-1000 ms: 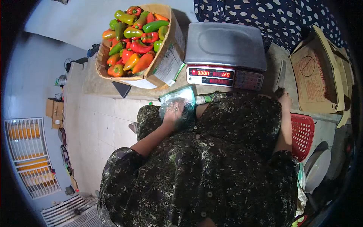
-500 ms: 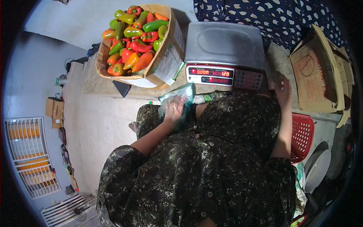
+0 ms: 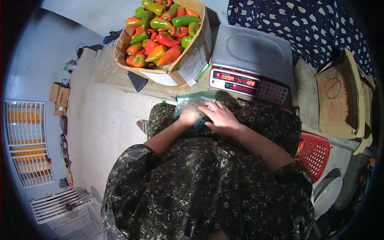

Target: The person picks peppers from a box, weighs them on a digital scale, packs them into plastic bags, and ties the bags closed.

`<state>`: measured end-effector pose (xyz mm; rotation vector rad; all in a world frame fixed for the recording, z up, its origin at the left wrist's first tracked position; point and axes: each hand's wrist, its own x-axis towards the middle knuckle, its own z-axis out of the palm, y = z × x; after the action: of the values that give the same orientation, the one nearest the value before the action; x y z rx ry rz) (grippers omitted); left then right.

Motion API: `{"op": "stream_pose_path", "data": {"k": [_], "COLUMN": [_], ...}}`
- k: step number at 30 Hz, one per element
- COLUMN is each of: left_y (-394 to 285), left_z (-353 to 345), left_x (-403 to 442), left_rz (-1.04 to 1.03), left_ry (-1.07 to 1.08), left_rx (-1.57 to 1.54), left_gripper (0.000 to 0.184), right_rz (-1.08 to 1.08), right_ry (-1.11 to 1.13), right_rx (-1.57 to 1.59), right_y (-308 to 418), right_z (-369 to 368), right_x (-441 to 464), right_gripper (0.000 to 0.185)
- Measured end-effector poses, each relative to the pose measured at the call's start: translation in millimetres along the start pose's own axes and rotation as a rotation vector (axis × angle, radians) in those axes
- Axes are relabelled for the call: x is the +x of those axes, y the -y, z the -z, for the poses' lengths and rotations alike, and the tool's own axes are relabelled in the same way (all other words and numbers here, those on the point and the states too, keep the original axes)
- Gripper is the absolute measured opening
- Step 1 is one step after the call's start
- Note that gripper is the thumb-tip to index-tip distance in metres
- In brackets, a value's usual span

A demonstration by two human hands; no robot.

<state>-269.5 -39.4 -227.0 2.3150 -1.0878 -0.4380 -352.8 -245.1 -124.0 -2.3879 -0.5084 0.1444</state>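
Observation:
A thin, clear greenish plastic bag lies over my lap. My left hand is at the bag, with film covering its fingers; it seems closed on the plastic. My right hand reaches across from the right, palm down, its fingers stretched over the bag and the thumb apart. Its fingertips are close to my left hand and appear to touch the film. Beyond my hands stands a digital scale with a bare metal plate and lit red digits. To its left is a cardboard box filled with red, green and orange peppers.
A dark phone-like slab lies by the box at the ledge's edge. On the right are an opened carton, a red perforated basket and a white dish. Dark patterned cloth hangs behind the scale.
My right hand has come from beside the scale's right edge to the bag on my lap. My left hand stays with the bag. The view has shifted, so the box and scale sit further right.

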Motion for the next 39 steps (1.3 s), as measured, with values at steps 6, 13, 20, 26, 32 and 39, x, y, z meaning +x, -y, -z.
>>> {"op": "stream_pose_path", "data": {"k": [6, 13, 20, 26, 32, 39], "left_y": [-47, -114, -121, -127, -144, -172], "left_z": [23, 70, 95, 89, 109, 124], "left_x": [5, 5, 10, 9, 12, 13], "left_rz": [-0.178, -0.062, 0.006, -0.076, -0.039, -0.032], "left_ry": [0.017, 0.08, 0.042, -0.016, -0.033, -0.013], "left_rx": [0.121, 0.1, 0.213, 0.02, 0.322, 0.1], "left_gripper": [0.019, 0.019, 0.02, 0.036, 0.031, 0.02], "right_rz": [-0.162, -0.225, -0.039, -0.005, 0.105, 0.052], "right_ry": [0.044, 0.005, -0.122, -0.136, -0.293, -0.198], "right_rx": [-0.024, -0.037, 0.008, 0.052, 0.076, 0.088], "right_y": [-23, -47, -52, -59, -48, -46], "right_z": [-10, -29, -21, -30, -21, -22], "right_x": [-5, 2, 4, 6, 6, 7], "right_gripper": [0.088, 0.036, 0.047, 0.039, 0.035, 0.034]}}
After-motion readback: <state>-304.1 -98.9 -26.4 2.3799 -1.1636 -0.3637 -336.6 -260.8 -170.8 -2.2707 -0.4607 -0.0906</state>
